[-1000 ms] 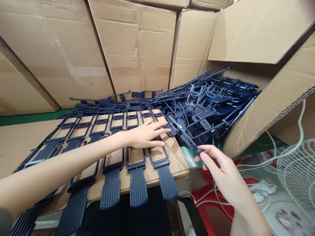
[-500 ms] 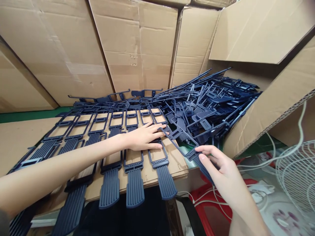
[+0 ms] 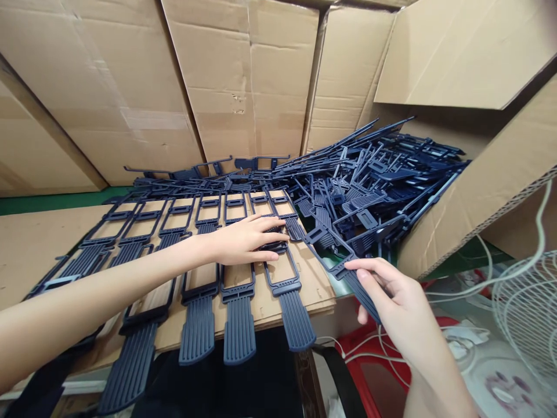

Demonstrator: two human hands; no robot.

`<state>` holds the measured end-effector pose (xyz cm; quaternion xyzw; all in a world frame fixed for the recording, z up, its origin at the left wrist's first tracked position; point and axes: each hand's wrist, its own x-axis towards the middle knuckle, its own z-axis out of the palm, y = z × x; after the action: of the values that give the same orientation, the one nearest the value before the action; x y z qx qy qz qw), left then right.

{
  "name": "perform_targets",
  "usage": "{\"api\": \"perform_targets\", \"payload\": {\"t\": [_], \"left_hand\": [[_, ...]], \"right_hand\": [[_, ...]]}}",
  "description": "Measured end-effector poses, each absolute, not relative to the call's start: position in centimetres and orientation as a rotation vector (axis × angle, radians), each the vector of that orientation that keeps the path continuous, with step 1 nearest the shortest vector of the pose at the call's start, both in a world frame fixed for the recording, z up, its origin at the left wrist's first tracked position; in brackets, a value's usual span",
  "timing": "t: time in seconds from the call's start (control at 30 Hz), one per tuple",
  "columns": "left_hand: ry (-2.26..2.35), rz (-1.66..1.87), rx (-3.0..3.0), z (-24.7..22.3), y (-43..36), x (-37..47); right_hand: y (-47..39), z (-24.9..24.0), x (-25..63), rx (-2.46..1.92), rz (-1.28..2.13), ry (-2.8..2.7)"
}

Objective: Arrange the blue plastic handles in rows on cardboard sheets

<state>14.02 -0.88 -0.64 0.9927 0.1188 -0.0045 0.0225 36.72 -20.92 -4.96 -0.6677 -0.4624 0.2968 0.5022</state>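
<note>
My left hand (image 3: 243, 241) lies palm down over the rows of dark blue plastic parts, its fingers stretched and a little apart. Beneath it is the upper end of the rightmost front part, a rectangular frame with a ribbed paddle-like tab (image 3: 296, 320) that juts past the cardboard's edge. Between thumb and fingers, my right hand (image 3: 387, 287) grips a similar dark blue plastic frame (image 3: 342, 266) near the start of its ribbed tab. That frame slants from the pile's edge down toward my right hand. What touches my left palm is hidden.
Several like parts lie in two rows on a cardboard sheet (image 3: 319, 284). A tangled pile (image 3: 369, 180) of them spills from an open carton (image 3: 452, 203) at right. Tall cardboard boxes (image 3: 278, 75) stand behind. A white fan (image 3: 528, 296), cables and a red chair (image 3: 369, 371) sit lower right.
My left hand has drawn back slightly to the left, its fingertips now off the frame in my right hand. The right hand keeps its hold, and the view has shifted slightly.
</note>
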Motion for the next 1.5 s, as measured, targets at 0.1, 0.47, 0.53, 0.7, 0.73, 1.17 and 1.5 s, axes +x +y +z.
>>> {"api": "perform_targets", "payload": {"t": [0.1,0.47,0.53,0.7,0.73,1.17,1.5], "left_hand": [[0.348,-0.034,3.066,-1.0,-0.8,13.4],[0.358,0.027,3.062,-1.4,-0.7,11.9],[0.35,0.038,3.063,-1.4,-0.7,11.8],[0.353,0.004,3.065,-1.3,-0.6,11.7],[0.355,-0.009,3.065,-1.3,-0.6,11.7],[0.318,-0.03,3.087,-0.2,-0.5,12.6],[0.239,-0.015,3.128,-0.8,0.0,16.0]], "right_hand": [[-20.4,-5.1,36.3,-1.576,0.691,-1.151],[-19.8,-5.0,34.1,-1.469,0.704,-1.092],[-19.7,-5.0,33.9,-1.463,0.676,-1.082],[-19.4,-5.4,33.8,-1.489,0.633,-1.128],[-19.5,-5.4,33.8,-1.501,0.63,-1.143],[-20.5,-5.2,33.8,-1.646,0.802,-1.338],[-20.8,-5.1,34.4,-1.706,0.686,-1.457]]}}
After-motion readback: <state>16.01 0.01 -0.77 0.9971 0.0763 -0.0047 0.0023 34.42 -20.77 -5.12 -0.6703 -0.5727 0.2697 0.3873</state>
